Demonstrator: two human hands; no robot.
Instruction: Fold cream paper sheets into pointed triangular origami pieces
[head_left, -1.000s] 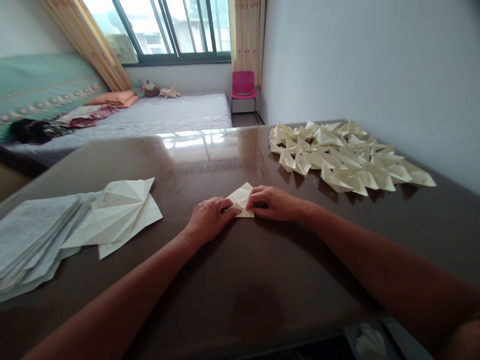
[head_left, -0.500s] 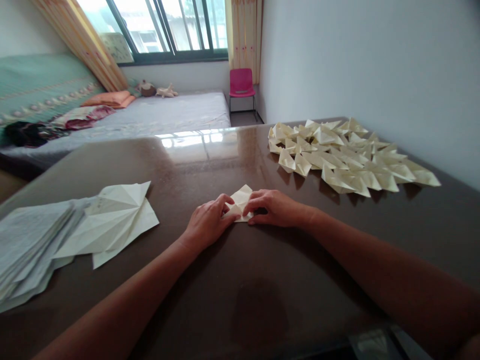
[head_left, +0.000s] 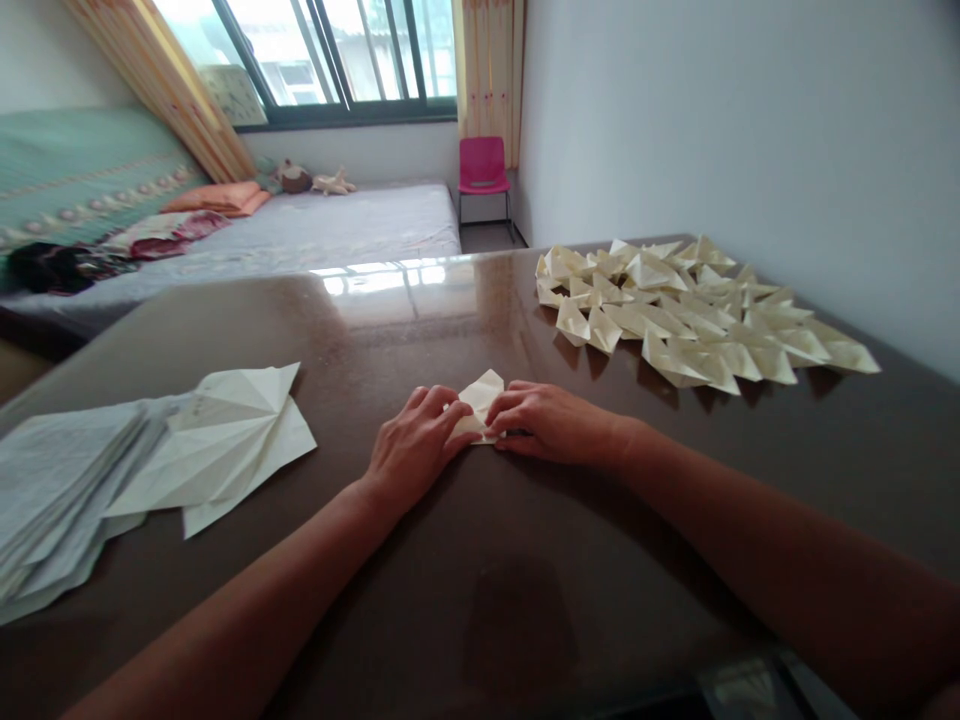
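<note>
A small folded piece of cream paper (head_left: 480, 396) lies on the brown table between my hands, its pointed tip facing away from me. My left hand (head_left: 416, 432) grips its left side, thumb along the near edge and fingers bent over the top. From the right, my right hand (head_left: 544, 420) pinches the near right part with fingers and thumb close together. The fingers cover both sides of the paper, so the folds there are partly hidden.
Creased cream sheets (head_left: 225, 430) lie on the left, beside a stack of printed paper (head_left: 60, 490). Many folded paper boats (head_left: 690, 310) sit at the back right near the wall. Beyond the glossy table (head_left: 390, 330) are a bed (head_left: 375, 215) and a pink chair (head_left: 484, 165).
My right fingers have drawn in toward the middle of the folded paper and closed more tightly. My left fingers have shifted slightly on its left side.
</note>
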